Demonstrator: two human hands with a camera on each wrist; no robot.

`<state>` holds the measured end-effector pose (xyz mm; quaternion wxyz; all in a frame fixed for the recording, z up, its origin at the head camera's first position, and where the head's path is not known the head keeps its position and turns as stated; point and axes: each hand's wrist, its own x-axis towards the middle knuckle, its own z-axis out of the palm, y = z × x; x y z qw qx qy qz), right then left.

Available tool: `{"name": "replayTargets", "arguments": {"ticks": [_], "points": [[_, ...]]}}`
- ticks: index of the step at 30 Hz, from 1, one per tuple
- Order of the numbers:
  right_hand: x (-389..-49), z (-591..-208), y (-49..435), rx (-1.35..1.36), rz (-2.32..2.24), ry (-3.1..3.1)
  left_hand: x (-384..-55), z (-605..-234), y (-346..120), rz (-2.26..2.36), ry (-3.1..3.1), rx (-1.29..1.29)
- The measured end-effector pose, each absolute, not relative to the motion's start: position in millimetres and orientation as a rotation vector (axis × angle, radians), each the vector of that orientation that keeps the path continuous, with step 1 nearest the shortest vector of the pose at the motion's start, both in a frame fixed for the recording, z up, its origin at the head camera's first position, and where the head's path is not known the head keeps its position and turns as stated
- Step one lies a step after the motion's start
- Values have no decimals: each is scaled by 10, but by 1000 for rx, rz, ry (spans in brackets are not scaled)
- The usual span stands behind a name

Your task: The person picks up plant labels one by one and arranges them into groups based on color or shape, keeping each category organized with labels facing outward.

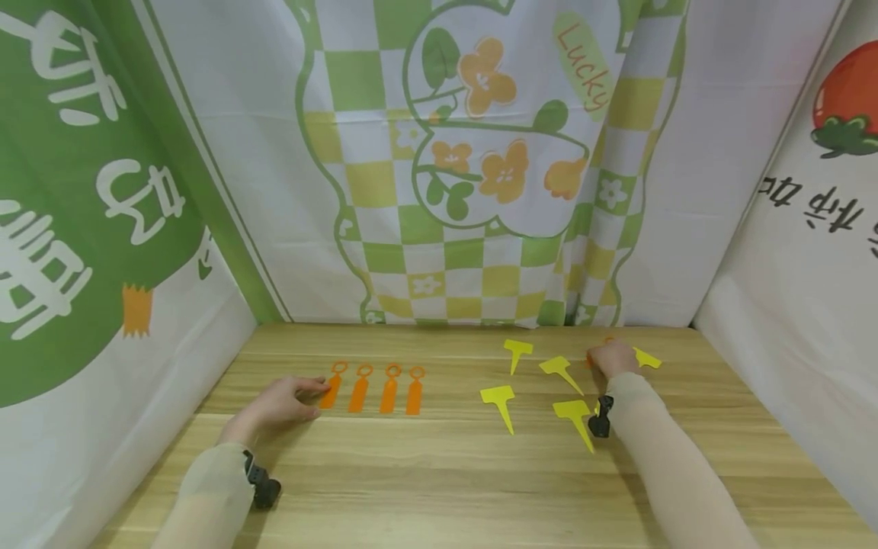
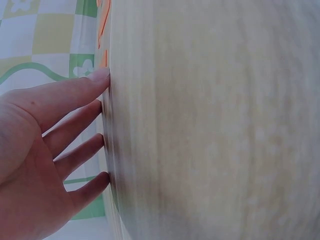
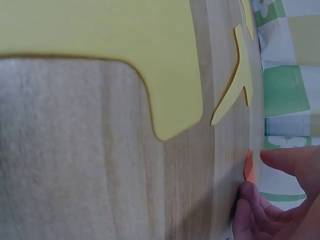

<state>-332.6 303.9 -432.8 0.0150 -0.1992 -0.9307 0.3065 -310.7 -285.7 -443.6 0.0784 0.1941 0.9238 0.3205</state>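
Observation:
Several flat orange tags with ring tops stand in a row on the table's left side. My left hand [image 1: 286, 400] rests at the leftmost orange tag [image 1: 332, 390], fingertips on the table at its edge; in the left wrist view its fingers [image 2: 75, 127] are fairly straight and spread. On the far right, my right hand [image 1: 615, 358] is over another orange tag [image 3: 249, 167], mostly hidden in the head view. The right wrist view shows the thumb apart from the bent fingers, with that tag between them on the table.
Several yellow T-shaped plant labels lie right of centre, one label [image 1: 574, 415] near my right wrist. Another yellow label [image 1: 647, 358] is partly covered beyond my right hand. The wooden table [image 1: 425, 488] ends at a checked curtain [image 1: 480, 259], with printed cloth on both sides.

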Motion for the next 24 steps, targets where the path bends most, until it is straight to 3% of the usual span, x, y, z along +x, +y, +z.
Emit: {"name": "replayTargets", "arguments": {"ticks": [24], "points": [[-3407, -4407, 3024, -626, 753, -2952, -3108, -4437, -2848, 983, 2748, 576]]}}
